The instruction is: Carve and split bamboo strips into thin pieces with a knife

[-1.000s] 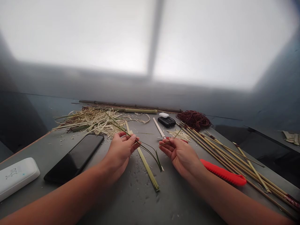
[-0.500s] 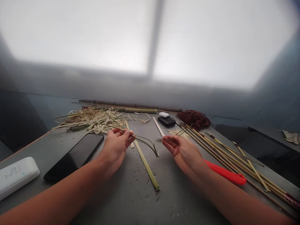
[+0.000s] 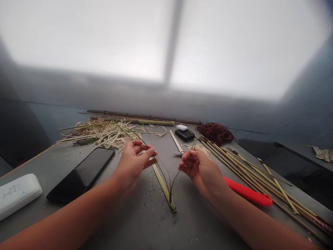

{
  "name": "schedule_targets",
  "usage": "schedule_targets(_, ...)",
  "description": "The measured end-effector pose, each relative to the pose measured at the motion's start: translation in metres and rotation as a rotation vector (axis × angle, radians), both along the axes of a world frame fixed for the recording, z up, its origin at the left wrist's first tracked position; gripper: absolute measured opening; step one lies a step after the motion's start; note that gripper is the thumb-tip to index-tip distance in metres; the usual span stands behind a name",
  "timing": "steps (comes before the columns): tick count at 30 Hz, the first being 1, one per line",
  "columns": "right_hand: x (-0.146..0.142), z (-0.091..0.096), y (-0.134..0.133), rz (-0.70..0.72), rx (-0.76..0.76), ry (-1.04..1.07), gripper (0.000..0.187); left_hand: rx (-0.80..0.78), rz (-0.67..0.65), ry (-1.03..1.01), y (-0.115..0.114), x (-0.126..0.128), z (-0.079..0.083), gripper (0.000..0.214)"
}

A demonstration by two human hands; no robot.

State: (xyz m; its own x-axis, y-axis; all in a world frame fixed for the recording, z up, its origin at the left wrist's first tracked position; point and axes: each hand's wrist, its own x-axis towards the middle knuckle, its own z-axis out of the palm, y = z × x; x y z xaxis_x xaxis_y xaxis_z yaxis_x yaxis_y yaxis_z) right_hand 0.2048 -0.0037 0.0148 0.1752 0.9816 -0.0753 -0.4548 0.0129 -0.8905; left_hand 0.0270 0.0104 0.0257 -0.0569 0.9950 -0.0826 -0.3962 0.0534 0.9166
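Between the fingers of my left hand (image 3: 137,156) I pinch thin green bamboo strips (image 3: 161,166), whose far ends stick out past the hand toward the pile. My right hand (image 3: 199,165) pinches another thin strip (image 3: 177,178) from the same piece. These strips spread apart in a V and meet low down near the table, between my hands. Under them lies a flat bundle of pale green bamboo slats (image 3: 160,180), pointing toward me. A red handle (image 3: 249,192) shows beside my right wrist, which partly covers it.
Shavings (image 3: 111,133) are heaped at the back left. A black phone (image 3: 83,173) and a white device (image 3: 19,194) lie left. Several bamboo sticks (image 3: 249,166) run along the right. Behind are dark red cord (image 3: 215,132), a black case (image 3: 185,134) and poles (image 3: 156,122).
The joined end of the strips has swung down over the slat bundle. My right hand now has one strip, drawn apart from those in my left hand.
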Motion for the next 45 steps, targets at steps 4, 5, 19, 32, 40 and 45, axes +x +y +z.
schedule_targets(4, -0.015, 0.001, -0.017, 0.247, 0.021, -0.151, 0.027, -0.024, -0.182, 0.075, -0.014, 0.009, -0.001, 0.031)
schedule_targets(5, -0.017, 0.001, -0.02, 0.298, 0.027, -0.208, 0.03, -0.023, -0.221, 0.087, -0.016, 0.01, 0.0, 0.03)
schedule_targets(19, -0.014, -0.003, -0.02, 0.399, -0.004, -0.358, 0.032, -0.041, -0.328, 0.206, -0.018, 0.008, -0.001, 0.019)
schedule_targets(32, -0.014, 0.0, -0.021, 0.395, -0.019, -0.359, 0.033, -0.061, -0.331, 0.205, -0.018, 0.008, 0.002, 0.018)
schedule_targets(40, -0.011, -0.002, -0.019, 0.388, 0.03, -0.414, 0.035, -0.053, -0.366, 0.29, -0.021, 0.007, 0.006, 0.022)
schedule_targets(45, -0.013, 0.002, -0.021, 0.357, -0.001, -0.455, 0.035, -0.022, -0.38, 0.324, -0.018, 0.006, 0.001, 0.026)
